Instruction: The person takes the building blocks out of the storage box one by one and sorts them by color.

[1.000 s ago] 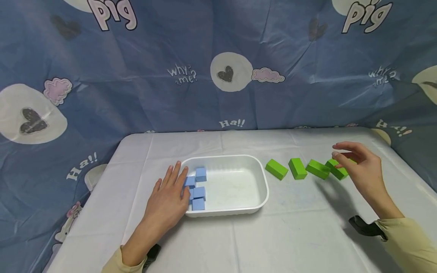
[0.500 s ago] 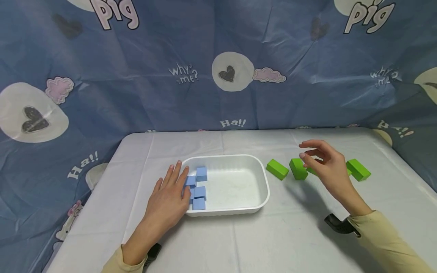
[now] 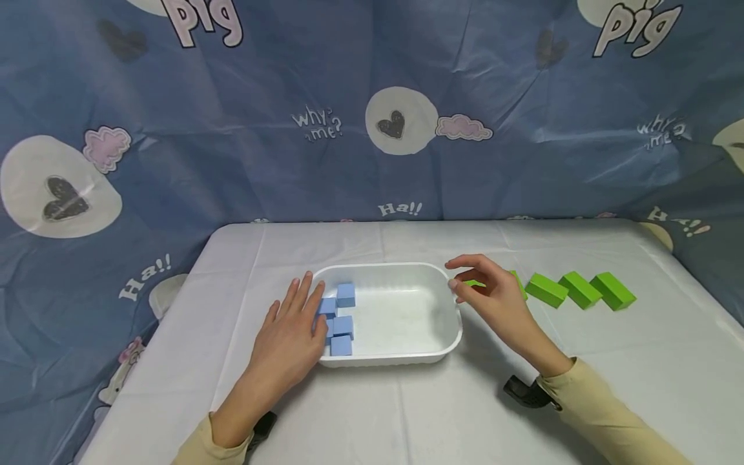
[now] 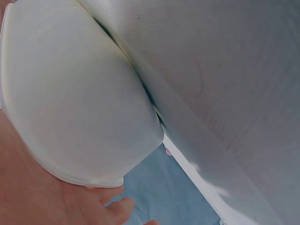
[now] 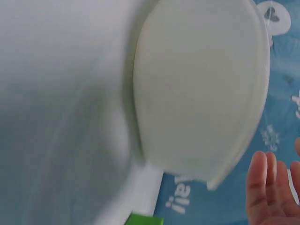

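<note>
In the head view, a white plastic tray point(image 3: 407, 323) sits on the table. Several light blue blocks point(image 3: 345, 294) lie in its left part, some partly hidden by fingers. My left hand point(image 3: 289, 332) lies over the left rim with fingers stretched; the left wrist view shows the palm beside the tray's outer wall point(image 4: 84, 93). At the tray's right rim is my right hand point(image 3: 494, 300), fingers softly bent, thumb apart from the index finger, with nothing between them. It covers much of one green block point(image 3: 475, 283) and part of another point(image 3: 518, 284).
Farther right, more green blocks point(image 3: 547, 290) stand in a row on the white tablecloth point(image 3: 383, 413). A blue printed curtain point(image 3: 325, 174) hangs behind the table. Each wrist carries a black device point(image 3: 527, 392).
My right hand has moved left, passing over the row of green blocks to the tray's right rim. Blocks it covered at the right end now show. The left hand stays on the tray.
</note>
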The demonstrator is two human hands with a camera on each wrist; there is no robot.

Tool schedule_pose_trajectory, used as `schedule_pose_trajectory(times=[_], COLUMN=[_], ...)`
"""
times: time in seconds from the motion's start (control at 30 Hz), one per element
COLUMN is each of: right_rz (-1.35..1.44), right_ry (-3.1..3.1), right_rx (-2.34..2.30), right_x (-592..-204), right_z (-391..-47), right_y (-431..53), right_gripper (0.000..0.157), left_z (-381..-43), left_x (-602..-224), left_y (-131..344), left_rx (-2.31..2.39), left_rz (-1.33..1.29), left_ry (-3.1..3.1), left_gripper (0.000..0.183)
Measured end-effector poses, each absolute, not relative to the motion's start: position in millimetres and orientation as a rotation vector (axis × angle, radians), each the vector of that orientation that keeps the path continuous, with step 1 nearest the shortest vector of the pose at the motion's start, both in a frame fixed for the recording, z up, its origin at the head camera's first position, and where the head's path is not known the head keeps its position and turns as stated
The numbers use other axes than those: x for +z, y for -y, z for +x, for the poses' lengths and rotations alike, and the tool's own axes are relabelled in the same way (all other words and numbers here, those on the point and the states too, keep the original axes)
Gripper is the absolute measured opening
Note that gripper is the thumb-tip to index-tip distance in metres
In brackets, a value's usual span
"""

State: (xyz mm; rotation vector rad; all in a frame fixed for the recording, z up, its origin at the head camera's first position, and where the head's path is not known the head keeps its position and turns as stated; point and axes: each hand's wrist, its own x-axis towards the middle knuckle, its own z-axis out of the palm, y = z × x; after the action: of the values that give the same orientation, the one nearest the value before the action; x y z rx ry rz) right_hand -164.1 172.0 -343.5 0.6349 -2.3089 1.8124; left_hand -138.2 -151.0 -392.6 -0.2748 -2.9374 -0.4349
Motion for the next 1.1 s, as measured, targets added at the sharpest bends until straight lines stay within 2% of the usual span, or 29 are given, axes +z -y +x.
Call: schedule_pose_trajectory(times=[0.23, 0.5, 0.63, 1.1], right_rz=[0.650, 0.736, 0.773, 0.982], right_ry=[2.349, 2.448, 2.574, 2.717], right_rx=[1.880, 1.945, 1.929, 1.737], right_x=[-346.3, -366.3, -364.0, -358.5], right_z=[-161.1, -170.6, -171.8, -190.0], right_y=[-152.2, -139.0, -126.5, -78.9], right_gripper=[0.030, 0.033, 0.037, 0.034], left_z=[-137.4, -137.3, -137.5, -139.0], left_x=[-393.2, -392.4, -391.2, -390.8], left_y=[151.6, 152.0, 153.0, 153.0], left_rx=[-0.438, -0.442, -0.442, -0.456], left_rz=[-0.272, -0.276, -0.276, -0.274], left_ry=[2.937, 2.939, 2.945, 2.963], left_gripper=[0.057, 0.058, 0.058, 0.057])
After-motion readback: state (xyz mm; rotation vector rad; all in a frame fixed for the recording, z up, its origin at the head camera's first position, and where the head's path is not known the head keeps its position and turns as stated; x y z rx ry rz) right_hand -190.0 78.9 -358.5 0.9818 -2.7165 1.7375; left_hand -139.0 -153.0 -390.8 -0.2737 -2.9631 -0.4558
